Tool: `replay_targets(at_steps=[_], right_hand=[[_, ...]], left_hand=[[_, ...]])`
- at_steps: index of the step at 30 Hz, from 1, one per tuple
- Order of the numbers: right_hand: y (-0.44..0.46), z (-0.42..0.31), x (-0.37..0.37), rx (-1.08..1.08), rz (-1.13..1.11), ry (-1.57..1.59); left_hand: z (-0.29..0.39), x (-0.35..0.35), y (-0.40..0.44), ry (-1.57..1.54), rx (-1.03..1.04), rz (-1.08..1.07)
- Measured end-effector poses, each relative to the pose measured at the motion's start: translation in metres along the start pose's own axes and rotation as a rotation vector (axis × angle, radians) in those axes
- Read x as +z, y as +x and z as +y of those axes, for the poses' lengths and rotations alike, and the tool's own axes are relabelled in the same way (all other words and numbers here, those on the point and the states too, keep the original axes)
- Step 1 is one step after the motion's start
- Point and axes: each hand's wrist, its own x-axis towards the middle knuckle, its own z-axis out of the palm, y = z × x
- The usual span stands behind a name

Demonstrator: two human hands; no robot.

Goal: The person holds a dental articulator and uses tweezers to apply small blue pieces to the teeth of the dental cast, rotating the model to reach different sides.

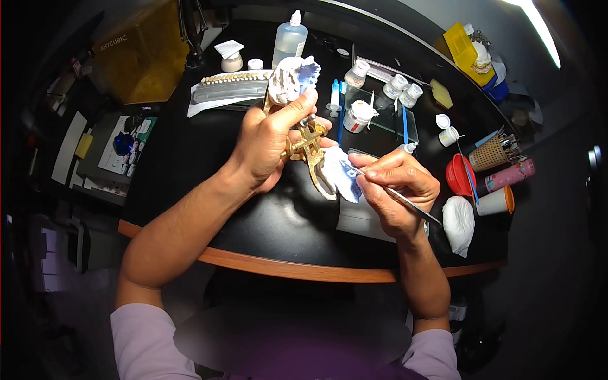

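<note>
My left hand [263,144] is wrapped round a brass dental articulator [310,147], which it holds up over the desk, swung wide apart. One white plaster cast [286,82] with a blue patch sits at the upper end, by my left thumb. A second plaster cast [330,168], its outer face covered in blue material [349,180], is mounted at the lower end. My right hand [400,190] pinches a thin metal dental carving tool [415,208] like a pen. Its tip is at the blue material; whether it touches I cannot tell.
Behind are a tooth shade guide [234,79], a clear squeeze bottle [290,44], a syringe [334,95] and several white jars [360,116]. To the right stand a red bowl [460,175], a tool holder [487,155], a cup [496,201] and a white bundle [458,226].
</note>
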Motion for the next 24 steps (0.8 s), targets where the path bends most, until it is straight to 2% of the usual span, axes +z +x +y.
replay_targets(at_steps=[8, 12, 15, 24], right_hand=[[-0.0026, 0.0021, -0.0044, 0.17, 0.003, 0.089], [-0.0036, 0.0027, -0.0039, 0.226, 0.039, 0.243], [-0.0007, 0.0053, -0.0048, 0.165, 0.018, 0.368], [0.0024, -0.0014, -0.0039, 0.11, 0.006, 0.321]], left_hand=[[-0.0038, -0.004, 0.0028, 0.059, 0.003, 0.008], [-0.0025, -0.0048, 0.0035, 0.032, -0.018, -0.025], [-0.0009, -0.0052, 0.0051, 0.008, -0.025, -0.048], [0.0011, -0.0045, 0.0036, 0.005, -0.029, -0.031]])
